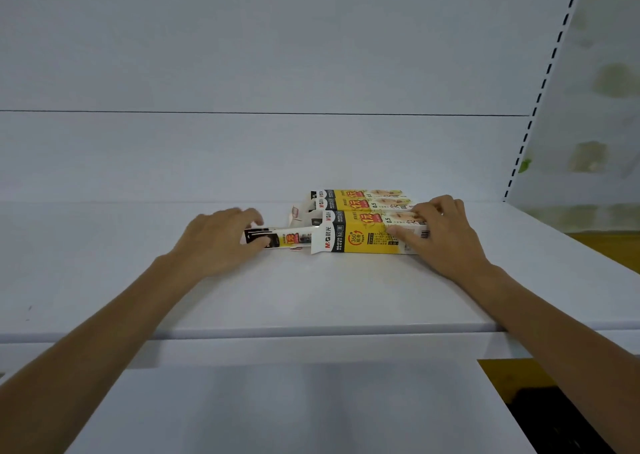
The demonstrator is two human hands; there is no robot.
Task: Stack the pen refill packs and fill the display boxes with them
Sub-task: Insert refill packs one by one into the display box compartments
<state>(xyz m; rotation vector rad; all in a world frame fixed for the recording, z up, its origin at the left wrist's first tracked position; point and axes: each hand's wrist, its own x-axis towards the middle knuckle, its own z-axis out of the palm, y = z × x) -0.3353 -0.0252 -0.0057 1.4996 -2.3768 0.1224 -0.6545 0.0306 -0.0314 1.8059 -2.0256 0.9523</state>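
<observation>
Two yellow, black and white display boxes lie on their sides on the white shelf [311,298], the near box [363,237] in front of the far box [356,199]. My left hand [221,239] grips a stack of pen refill packs [277,239] by its left end; the stack's right end sits at the near box's open left mouth. My right hand [440,232] holds the right end of the near box, fingers over its top and thumb on its front face.
A white back panel rises behind the boxes. A slotted shelf upright [540,90] stands at the right, with a pale patterned surface beyond it. A lower white shelf [277,412] lies below the front edge.
</observation>
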